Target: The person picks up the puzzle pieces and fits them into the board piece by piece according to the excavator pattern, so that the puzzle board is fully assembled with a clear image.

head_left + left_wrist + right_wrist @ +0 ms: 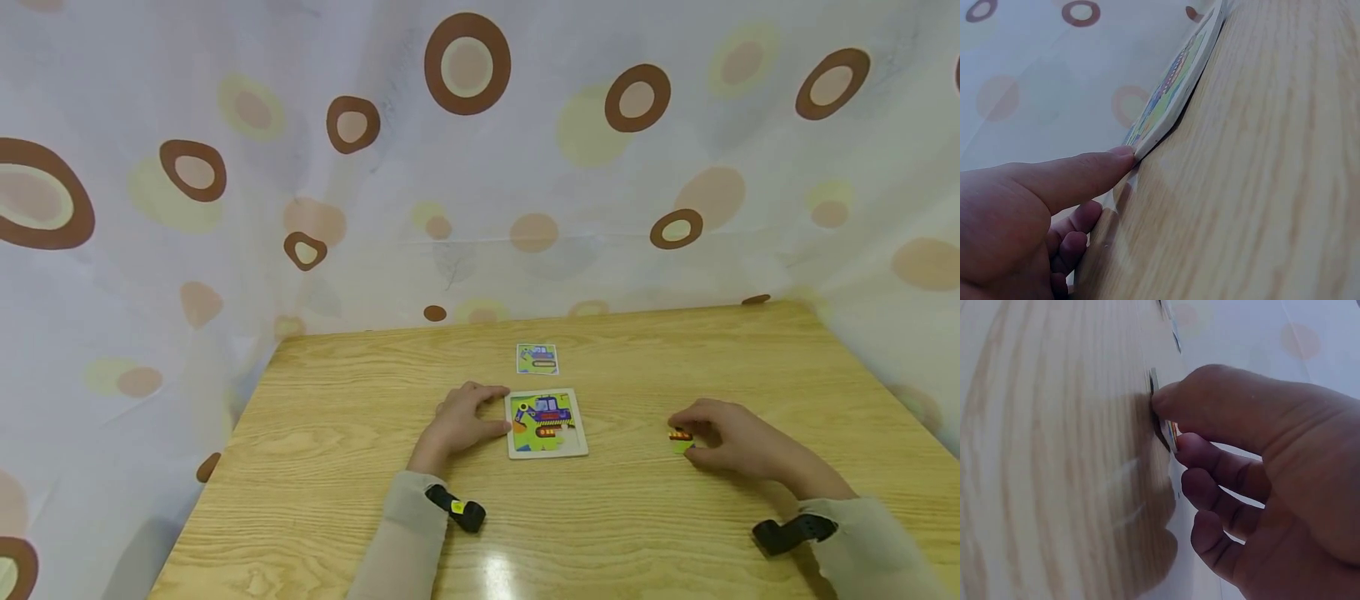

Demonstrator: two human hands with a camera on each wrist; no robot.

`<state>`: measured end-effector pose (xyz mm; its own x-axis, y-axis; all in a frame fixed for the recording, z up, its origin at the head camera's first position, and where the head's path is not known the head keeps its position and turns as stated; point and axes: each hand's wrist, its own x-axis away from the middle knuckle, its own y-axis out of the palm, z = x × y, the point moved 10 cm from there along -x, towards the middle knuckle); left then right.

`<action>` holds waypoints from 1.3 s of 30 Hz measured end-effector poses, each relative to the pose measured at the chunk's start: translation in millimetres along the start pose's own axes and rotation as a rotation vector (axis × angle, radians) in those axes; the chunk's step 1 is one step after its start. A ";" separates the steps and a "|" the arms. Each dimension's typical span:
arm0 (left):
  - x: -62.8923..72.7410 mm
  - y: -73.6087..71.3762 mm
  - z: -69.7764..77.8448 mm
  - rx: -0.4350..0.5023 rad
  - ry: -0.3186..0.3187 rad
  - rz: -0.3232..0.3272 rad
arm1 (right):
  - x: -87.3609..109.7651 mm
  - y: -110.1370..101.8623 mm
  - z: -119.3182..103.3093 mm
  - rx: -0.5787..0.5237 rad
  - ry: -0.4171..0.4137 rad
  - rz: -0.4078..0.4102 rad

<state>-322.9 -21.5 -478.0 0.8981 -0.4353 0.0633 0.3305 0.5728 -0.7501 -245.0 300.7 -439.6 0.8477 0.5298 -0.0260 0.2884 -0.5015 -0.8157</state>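
Observation:
A square picture puzzle in a pale frame (pixel 551 455) lies on the table, showing a purple digger on green. A pale bare patch shows at its lower right. My left hand (pixel 459 421) lies along the frame's left side, its thumb (pixel 1094 174) straight and the tip against the edge. To the right, my right hand (pixel 738 437) pinches a small green, red and yellow puzzle piece (pixel 681 446) between thumb and forefinger. In the right wrist view this piece (pixel 1166 428) is seen nearly edge-on, close over the wood, with the other fingers curled beneath the thumb.
Behind the puzzle lies a small card (pixel 537 359) with a similar digger picture. The wooden table (pixel 337 400) meets a pale curtain (pixel 480 183) with brown rings at its back and sides. Each wrist wears a black strap with a camera.

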 end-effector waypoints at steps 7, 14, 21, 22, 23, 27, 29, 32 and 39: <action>0.1 -0.2 0.5 -0.010 -0.004 -0.003 | -10.4 4.5 -10.0 -0.005 -0.006 0.020; 0.0 1.0 0.0 -0.010 -0.009 -0.011 | -27.0 8.9 -26.5 -0.022 -0.042 0.042; 0.3 0.4 1.7 -0.008 -0.005 -0.011 | -43.9 18.1 -40.3 -0.042 -0.046 0.035; 0.2 0.1 1.9 -0.010 -0.004 -0.009 | -46.4 19.6 -41.6 -0.050 -0.042 0.033; 0.0 -0.2 2.0 -0.012 -0.002 -0.006 | -49.0 21.1 -43.1 -0.055 -0.041 0.032; -0.4 -1.2 2.1 -0.017 -0.002 0.006 | -58.8 27.4 -50.1 -0.078 -0.061 0.028; -0.2 -1.2 1.7 -0.015 -0.005 0.008 | -63.3 30.7 -53.7 -0.083 -0.072 0.022; 0.0 -1.3 1.7 -0.012 -0.007 0.008 | -70.3 35.9 -57.0 -0.095 -0.068 0.008; 1.2 -1.3 3.0 -0.009 -0.007 0.008 | -86.3 46.0 -68.4 -0.099 -0.080 -0.015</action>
<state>-321.4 -20.7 -475.0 0.9024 -0.4264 0.0618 0.3209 0.5696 -0.7567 -274.4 185.1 -435.4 0.8056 0.5890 -0.0634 0.3470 -0.5559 -0.7554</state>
